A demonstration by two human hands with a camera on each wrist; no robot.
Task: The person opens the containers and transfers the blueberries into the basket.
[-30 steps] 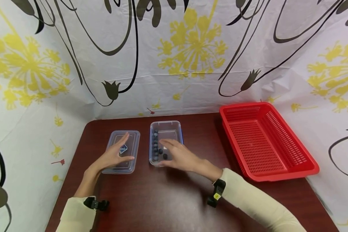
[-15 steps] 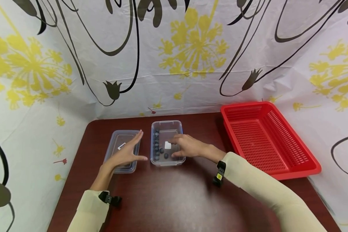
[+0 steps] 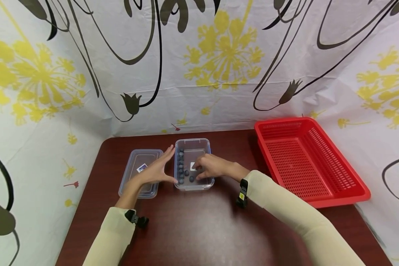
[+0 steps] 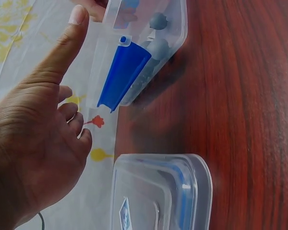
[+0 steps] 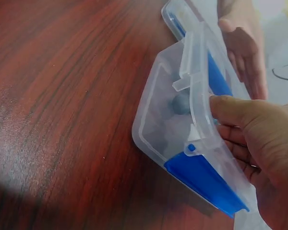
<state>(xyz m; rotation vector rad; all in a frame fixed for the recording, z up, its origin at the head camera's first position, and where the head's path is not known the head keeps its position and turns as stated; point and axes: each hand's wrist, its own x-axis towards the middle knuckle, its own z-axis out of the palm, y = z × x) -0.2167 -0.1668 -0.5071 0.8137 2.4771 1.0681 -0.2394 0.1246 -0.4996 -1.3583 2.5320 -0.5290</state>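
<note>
A clear plastic box (image 3: 199, 145) with blue side clips stands on the brown table. Inside, several dark blue, blueberry-like balls (image 3: 181, 166) line its left wall, with two loose ones (image 3: 191, 178) beside them. My right hand (image 3: 216, 166) reaches over the right rim, fingers bent down into the box; thumb and fingers are apart in the right wrist view, with nothing seen between them. My left hand (image 3: 157, 171), thumb spread from the fingers, is at the box's left side, near the blue clip (image 4: 124, 74). Below it lies a clear lid (image 3: 132, 171) with a sticker.
A red plastic basket (image 3: 294, 159) sits on the table's right side. Patterned white cloth (image 3: 173, 74) hangs behind the table and along both sides. A white label (image 3: 193, 166) shows on the box's floor.
My left hand has moved right, from over the lid to the box's left side. My right hand has shifted from the balls toward the box's right side, and its fingers are more bent.
</note>
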